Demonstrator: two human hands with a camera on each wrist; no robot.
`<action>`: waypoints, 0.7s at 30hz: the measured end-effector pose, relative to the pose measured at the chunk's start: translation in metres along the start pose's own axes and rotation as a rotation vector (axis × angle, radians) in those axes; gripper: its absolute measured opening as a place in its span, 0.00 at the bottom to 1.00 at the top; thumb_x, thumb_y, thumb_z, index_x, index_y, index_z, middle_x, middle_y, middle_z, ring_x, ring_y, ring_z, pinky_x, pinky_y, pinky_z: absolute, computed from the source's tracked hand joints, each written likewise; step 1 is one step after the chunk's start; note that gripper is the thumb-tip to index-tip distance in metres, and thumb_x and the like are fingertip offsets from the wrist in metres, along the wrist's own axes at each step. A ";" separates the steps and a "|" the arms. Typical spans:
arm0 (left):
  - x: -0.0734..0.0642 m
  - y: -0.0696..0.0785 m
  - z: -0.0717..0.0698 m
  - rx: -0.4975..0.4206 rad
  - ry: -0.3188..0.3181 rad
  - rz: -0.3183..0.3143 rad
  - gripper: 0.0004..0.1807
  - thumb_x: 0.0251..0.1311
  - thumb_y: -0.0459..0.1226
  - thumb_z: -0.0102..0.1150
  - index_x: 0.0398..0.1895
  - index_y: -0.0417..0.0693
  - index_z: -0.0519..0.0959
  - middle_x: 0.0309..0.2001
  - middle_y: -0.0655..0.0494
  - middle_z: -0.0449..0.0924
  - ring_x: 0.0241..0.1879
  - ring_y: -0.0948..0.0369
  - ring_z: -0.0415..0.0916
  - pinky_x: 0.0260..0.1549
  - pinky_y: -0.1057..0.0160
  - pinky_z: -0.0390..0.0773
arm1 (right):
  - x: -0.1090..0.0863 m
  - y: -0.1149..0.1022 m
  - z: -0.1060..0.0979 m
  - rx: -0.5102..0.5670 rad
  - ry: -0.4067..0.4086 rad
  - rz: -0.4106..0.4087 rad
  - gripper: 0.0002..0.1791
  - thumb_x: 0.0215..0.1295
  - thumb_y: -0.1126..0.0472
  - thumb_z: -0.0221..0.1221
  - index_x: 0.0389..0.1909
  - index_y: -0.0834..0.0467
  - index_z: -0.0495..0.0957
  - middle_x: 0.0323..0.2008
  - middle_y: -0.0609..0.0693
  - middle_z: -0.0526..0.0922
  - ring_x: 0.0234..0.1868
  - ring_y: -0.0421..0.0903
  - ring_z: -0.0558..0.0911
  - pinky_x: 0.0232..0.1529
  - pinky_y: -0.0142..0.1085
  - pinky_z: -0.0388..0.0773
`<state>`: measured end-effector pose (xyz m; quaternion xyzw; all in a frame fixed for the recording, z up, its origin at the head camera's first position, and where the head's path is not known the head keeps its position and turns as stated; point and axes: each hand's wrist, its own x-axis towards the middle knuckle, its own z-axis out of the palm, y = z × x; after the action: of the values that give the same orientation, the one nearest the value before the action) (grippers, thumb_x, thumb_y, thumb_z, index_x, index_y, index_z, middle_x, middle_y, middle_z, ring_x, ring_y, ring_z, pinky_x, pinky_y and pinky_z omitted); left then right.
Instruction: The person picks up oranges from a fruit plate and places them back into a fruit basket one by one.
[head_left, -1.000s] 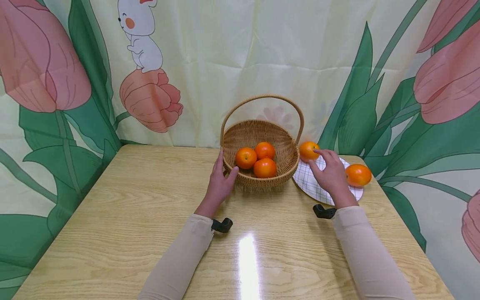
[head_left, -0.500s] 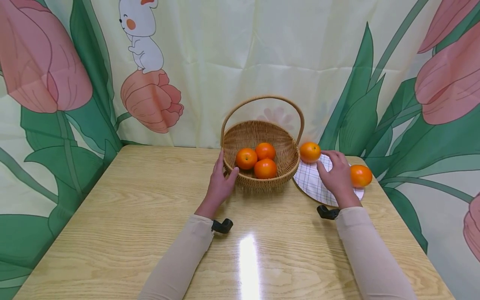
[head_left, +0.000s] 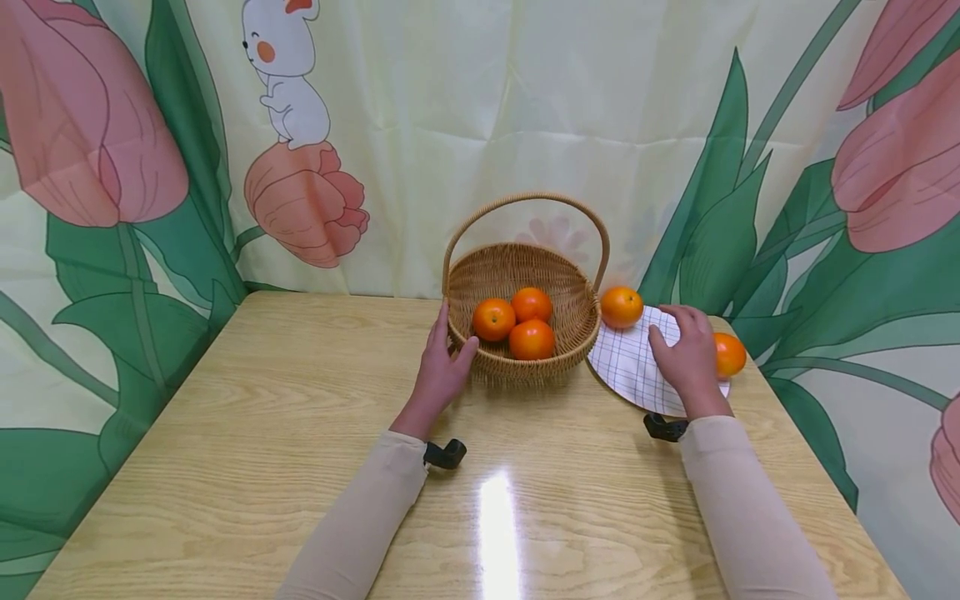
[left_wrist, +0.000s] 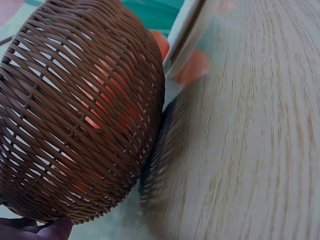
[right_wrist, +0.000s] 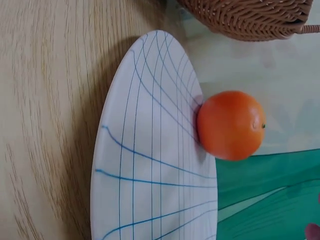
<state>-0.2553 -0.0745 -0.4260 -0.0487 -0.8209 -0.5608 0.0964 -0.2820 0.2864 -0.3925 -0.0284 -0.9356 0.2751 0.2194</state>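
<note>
A wicker basket point(head_left: 517, 371) with a tall handle holds three oranges point(head_left: 532, 340) at the back of the table. My left hand point(head_left: 438, 371) rests against the basket's left side, fingers straight along the outside and thumb at the front rim; its fingertips point(left_wrist: 57, 229) touch the weave in the left wrist view. Over a white plate point(head_left: 628, 367) with blue grid lines, my right hand point(head_left: 688, 354) holds nothing, fingers loosely bent. One orange point(head_left: 622, 307) sits at the plate's back left edge. Another orange point(head_left: 729, 356) lies at the right, partly hidden behind my right hand.
The wooden table point(head_left: 300, 433) spreads out in front and to the left. A curtain point(head_left: 420, 142) with printed tulips and a rabbit hangs right behind the table's back edge. The basket stands close to the plate's left side.
My right hand has moved right, away from the back-left orange, and now overlaps the right-hand orange. The left hand and basket have stayed in place.
</note>
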 end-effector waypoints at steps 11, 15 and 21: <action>0.001 -0.002 0.000 -0.006 0.000 -0.001 0.41 0.60 0.55 0.48 0.70 0.71 0.36 0.72 0.56 0.41 0.69 0.54 0.48 0.62 0.53 0.64 | 0.004 0.012 -0.001 -0.035 -0.002 0.071 0.26 0.64 0.49 0.49 0.62 0.52 0.65 0.65 0.58 0.57 0.63 0.60 0.58 0.61 0.59 0.60; 0.000 -0.002 0.000 -0.004 -0.004 -0.002 0.42 0.59 0.57 0.47 0.70 0.72 0.36 0.72 0.56 0.41 0.70 0.54 0.48 0.62 0.53 0.63 | 0.006 0.017 -0.001 -0.042 0.000 0.084 0.27 0.63 0.50 0.49 0.63 0.53 0.64 0.65 0.59 0.57 0.63 0.61 0.58 0.61 0.59 0.60; 0.001 -0.002 0.000 -0.012 -0.002 0.003 0.42 0.59 0.57 0.47 0.71 0.70 0.36 0.72 0.56 0.41 0.70 0.54 0.48 0.62 0.53 0.64 | 0.009 0.025 -0.001 -0.062 -0.024 0.123 0.29 0.63 0.49 0.49 0.65 0.52 0.61 0.67 0.60 0.53 0.64 0.62 0.56 0.62 0.60 0.59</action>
<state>-0.2564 -0.0752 -0.4280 -0.0510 -0.8175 -0.5656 0.0960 -0.2909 0.3092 -0.4013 -0.0893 -0.9428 0.2592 0.1898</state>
